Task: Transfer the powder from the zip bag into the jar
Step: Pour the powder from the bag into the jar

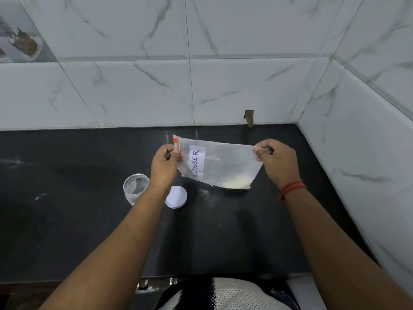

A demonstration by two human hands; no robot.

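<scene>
A clear zip bag (225, 163) with a white label reading "POWDER" hangs sideways above the black counter, stretched between both hands. A little pale powder (237, 182) lies in its lowest corner. My left hand (164, 163) pinches the zip end beside the red slider. My right hand (278, 163) pinches the opposite end. An open clear jar (135, 190) stands upright on the counter, to the left of and partly behind my left wrist. Its white lid (176, 196) lies flat on the counter just right of that wrist.
The black counter (67, 209) ends at marble-tiled walls behind and on the right (357, 175). Faint powder dust marks the counter below the bag. A small notch in the back wall tile (249, 117) sits above the counter's rear edge.
</scene>
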